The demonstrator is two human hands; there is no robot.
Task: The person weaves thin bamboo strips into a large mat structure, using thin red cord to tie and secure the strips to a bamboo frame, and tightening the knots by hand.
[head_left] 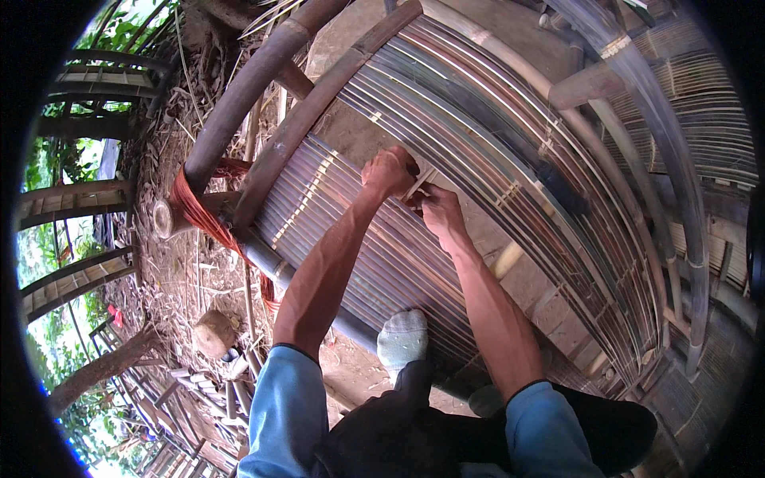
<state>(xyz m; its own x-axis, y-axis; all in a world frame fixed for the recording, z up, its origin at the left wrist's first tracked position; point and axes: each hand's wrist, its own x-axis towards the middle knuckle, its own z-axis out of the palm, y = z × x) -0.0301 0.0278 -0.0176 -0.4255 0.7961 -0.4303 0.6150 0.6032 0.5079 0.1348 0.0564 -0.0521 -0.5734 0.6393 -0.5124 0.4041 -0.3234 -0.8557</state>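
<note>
My left hand (389, 171) is closed at the far edge of a bamboo slat seat (351, 215). Close beside it, my right hand (441, 213) is closed too. A thin pale strip (417, 185), like split bamboo or rattan, runs between the two hands, and both grip it. Its ends are hidden by my fingers. The hands are over the gap between the seat and the slatted bamboo back (494, 119). Pale lashing (307, 195) crosses the seat slats near its left end.
A thick bamboo frame pole (247, 95) stands at the left, with orange-red cord (203, 211) wrapped round its joint. My sock-covered foot (402, 338) rests on the seat's near edge. A cut log (215, 333) lies on the dirt floor. More slatted bamboo furniture (701, 103) stands at the right.
</note>
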